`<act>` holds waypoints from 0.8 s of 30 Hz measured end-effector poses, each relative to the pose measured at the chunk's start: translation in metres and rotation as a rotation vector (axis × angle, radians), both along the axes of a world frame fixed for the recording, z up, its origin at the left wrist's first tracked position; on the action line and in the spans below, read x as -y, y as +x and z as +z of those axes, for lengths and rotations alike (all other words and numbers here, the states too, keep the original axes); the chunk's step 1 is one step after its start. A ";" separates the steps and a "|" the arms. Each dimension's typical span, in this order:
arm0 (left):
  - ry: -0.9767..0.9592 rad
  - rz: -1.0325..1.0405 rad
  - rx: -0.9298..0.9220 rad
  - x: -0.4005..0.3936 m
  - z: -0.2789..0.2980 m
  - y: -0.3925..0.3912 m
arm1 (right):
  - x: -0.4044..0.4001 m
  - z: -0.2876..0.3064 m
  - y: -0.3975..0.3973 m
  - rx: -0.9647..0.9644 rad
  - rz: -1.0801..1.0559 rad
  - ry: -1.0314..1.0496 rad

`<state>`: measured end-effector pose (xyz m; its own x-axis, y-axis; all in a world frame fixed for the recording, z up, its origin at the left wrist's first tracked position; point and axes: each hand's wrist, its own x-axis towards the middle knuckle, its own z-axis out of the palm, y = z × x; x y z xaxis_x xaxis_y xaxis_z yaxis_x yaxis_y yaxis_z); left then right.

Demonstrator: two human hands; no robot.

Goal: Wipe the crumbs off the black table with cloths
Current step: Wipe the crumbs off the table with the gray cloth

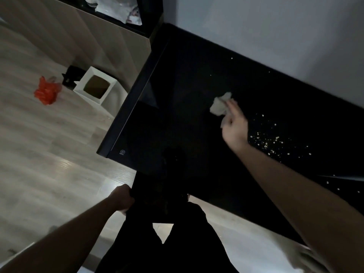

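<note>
The black table fills the middle of the view, glossy and dark. My right hand reaches over it and is closed on a crumpled pale cloth, which rests on the tabletop. Pale crumbs lie scattered to the right of that hand, with a few stray specks nearer the wall. My left hand grips a dark object at the table's near edge; the object blends with the dark surroundings and I cannot tell what it is.
A white box with a square opening stands on the wooden floor to the left, beside an orange plastic bag and a small black item. A light wall runs along the table's far side. A shelf with white things is at the top.
</note>
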<state>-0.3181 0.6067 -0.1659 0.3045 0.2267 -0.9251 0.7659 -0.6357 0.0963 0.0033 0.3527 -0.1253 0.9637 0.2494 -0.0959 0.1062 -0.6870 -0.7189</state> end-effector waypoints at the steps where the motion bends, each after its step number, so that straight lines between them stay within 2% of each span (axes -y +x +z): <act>1: 0.006 0.009 -0.001 0.000 -0.002 0.000 | 0.002 -0.002 0.026 0.004 -0.042 -0.031; 4: 0.011 0.027 -0.004 0.000 -0.006 0.000 | 0.004 -0.008 0.098 0.029 -0.117 -0.092; 7: 0.015 0.032 -0.018 0.002 -0.011 0.001 | -0.006 -0.016 0.151 0.006 -0.104 -0.111; 12: 0.030 0.091 -0.018 0.006 -0.020 0.000 | -0.044 -0.031 0.210 -0.005 0.050 -0.164; 16: 0.031 0.120 -0.022 0.010 -0.023 -0.001 | -0.068 -0.050 0.235 -0.027 0.183 -0.359; 19: 0.047 0.100 -0.025 0.012 -0.021 -0.001 | -0.079 -0.058 0.210 0.011 0.263 -0.432; 24: 0.058 0.118 -0.047 0.020 -0.013 0.003 | -0.058 -0.064 0.083 0.180 0.551 -0.324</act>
